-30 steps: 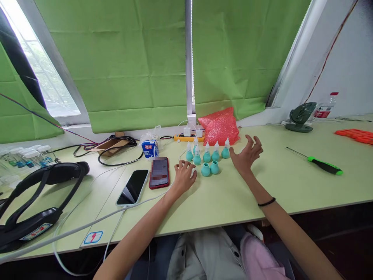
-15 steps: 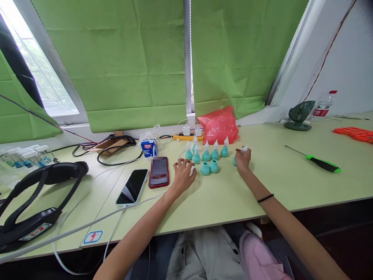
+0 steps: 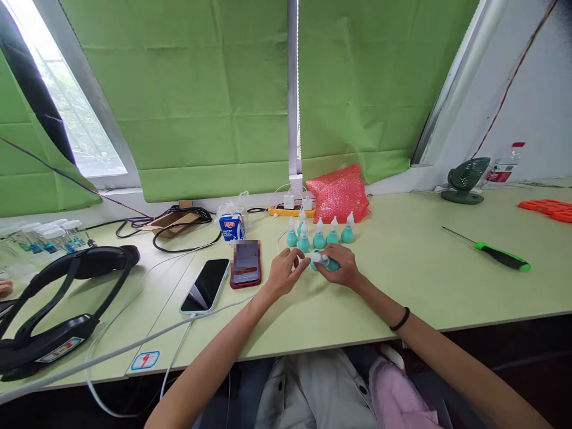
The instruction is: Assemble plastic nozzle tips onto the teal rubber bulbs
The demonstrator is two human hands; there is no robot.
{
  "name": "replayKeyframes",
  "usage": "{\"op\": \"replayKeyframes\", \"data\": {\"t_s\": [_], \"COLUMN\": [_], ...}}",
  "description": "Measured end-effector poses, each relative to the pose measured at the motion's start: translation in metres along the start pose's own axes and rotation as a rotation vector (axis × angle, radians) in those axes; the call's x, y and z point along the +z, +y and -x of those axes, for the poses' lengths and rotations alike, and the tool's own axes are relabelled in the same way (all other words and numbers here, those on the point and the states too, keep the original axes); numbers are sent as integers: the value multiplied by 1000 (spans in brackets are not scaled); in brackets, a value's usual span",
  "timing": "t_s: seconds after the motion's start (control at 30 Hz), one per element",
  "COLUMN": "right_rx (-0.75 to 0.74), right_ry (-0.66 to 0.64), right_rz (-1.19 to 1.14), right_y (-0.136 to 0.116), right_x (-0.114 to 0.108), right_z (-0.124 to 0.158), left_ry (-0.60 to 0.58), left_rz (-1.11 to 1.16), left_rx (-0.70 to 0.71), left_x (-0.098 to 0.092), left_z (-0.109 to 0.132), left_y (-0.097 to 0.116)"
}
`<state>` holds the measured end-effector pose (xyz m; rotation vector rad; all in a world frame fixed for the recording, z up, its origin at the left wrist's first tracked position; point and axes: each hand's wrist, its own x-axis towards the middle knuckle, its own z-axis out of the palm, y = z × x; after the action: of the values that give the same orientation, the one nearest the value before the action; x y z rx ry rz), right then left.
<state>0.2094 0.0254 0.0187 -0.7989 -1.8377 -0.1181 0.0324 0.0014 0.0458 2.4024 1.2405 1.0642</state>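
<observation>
Several teal squeeze bulbs with clear pointed nozzles, like small nasal aspirators [image 3: 319,239], stand upright in a cluster on the table. In front of them, my right hand [image 3: 340,265] is closed around a teal squeeze bulb [image 3: 331,264], tilted with its top toward the left. A whitish translucent nozzle [image 3: 315,257] lies between my two hands. My left hand [image 3: 285,271] is closed, thumb and fingertips pinched at the left end of that nozzle. Another teal bulb [image 3: 314,266] shows partly behind the nozzle; my hands hide much of this spot.
Left of my hands lie a red-cased phone [image 3: 245,265], a white-edged phone [image 3: 205,286] and a black headset [image 3: 67,322]. A milk carton [image 3: 232,227], power strip [image 3: 279,210] and red bubble-wrap bag [image 3: 342,196] stand behind. A screwdriver [image 3: 500,255] lies right. Another person's hand [image 3: 5,289] shows far left.
My right hand has moved left with a teal bulb, from the right of the cluster to beside my left hand. My left fingers have drawn together into a pinch.
</observation>
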Motion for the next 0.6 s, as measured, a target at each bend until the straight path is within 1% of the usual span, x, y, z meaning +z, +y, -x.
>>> {"op": "replayKeyframes", "data": {"t_s": [0.1, 0.2, 0.3, 0.47, 0.6], "right_rx": [-59, -83, -96, -98, -101], "right_ry": [-64, -82, -87, -108, -125], "right_rz": [-28, -42, -51, -53, -62], "right_y": [-6, -9, -9, -10, -14], "right_x": [5, 8, 9, 9, 9], "right_z": [1, 2, 3, 4, 4], "left_ry": [-81, -137, -178, -233, -206], "left_rz": [127, 251, 325, 337, 250], "left_rx": [-31, -72, -123, -188, -200], "left_x": [5, 11, 15, 16, 5], "left_z": [0, 0, -1, -6, -12], "left_y": [-1, -1, -4, -11, -15]}}
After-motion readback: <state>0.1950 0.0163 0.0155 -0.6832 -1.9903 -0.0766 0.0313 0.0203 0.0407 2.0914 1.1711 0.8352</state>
